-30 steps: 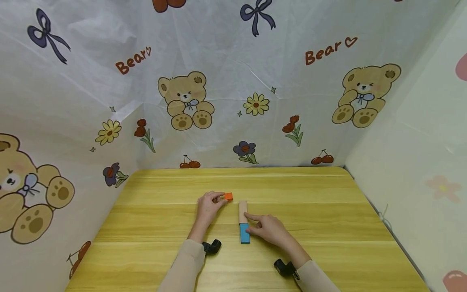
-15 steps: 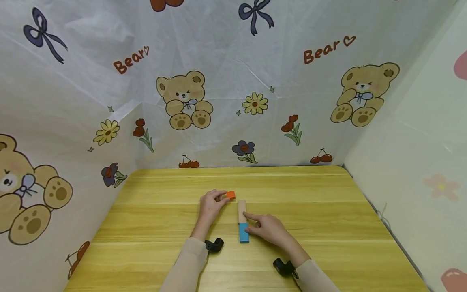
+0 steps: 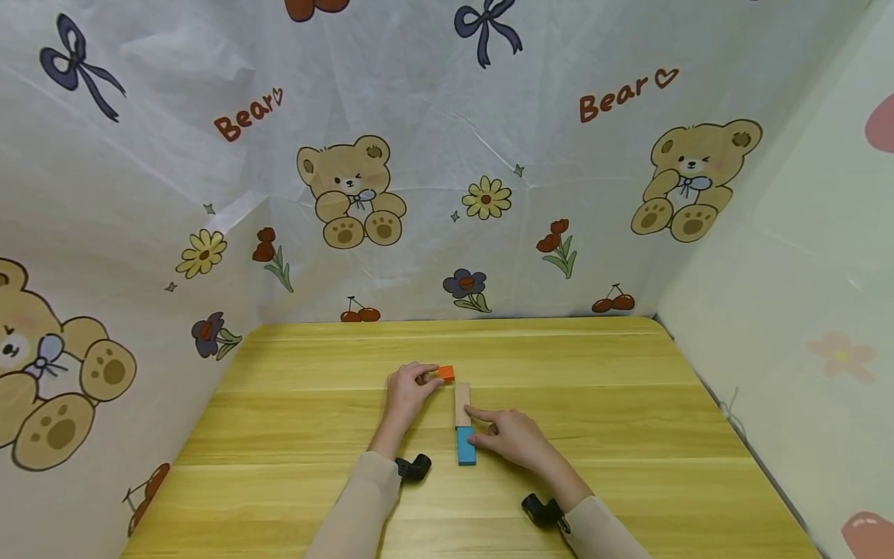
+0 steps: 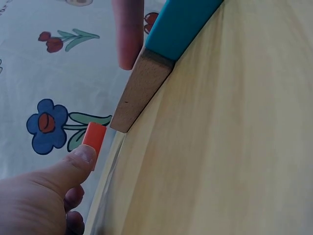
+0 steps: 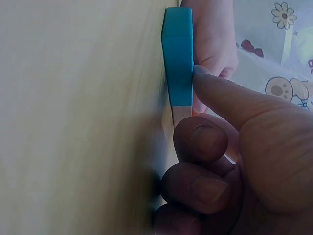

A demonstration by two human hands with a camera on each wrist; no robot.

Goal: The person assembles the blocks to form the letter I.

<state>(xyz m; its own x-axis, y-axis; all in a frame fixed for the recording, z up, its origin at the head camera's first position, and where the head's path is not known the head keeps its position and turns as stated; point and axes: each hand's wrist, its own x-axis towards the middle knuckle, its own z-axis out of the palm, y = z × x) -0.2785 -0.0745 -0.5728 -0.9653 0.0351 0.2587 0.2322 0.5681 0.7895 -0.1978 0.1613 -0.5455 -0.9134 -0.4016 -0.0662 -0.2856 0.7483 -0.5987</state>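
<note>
A small orange block [image 3: 447, 373] is pinched between the thumb and fingers of my left hand [image 3: 408, 388], just beyond and left of the plain wooden block [image 3: 462, 400]. That wooden block lies end to end with a blue block [image 3: 466, 450], forming one line that runs away from me. The left wrist view shows a narrow gap between the orange block [image 4: 96, 135] and the wooden one [image 4: 139, 93]. My right hand [image 3: 517, 439] touches this line from above and the right, index fingertip on the wooden block, thumb on the blue block [image 5: 178, 56]. Its other fingers are curled in.
The blocks lie on a yellow wood-grain table [image 3: 594, 388]. Behind it and at the left hangs a white cloth [image 3: 419, 93] printed with bears and flowers; a pale wall [image 3: 789, 310] stands to the right. Both wrists carry small black cameras [image 3: 415, 468].
My left hand has moved a little to the right with the orange block, closer to the far end of the wooden block. My right hand and the two lined-up blocks have stayed in place.
</note>
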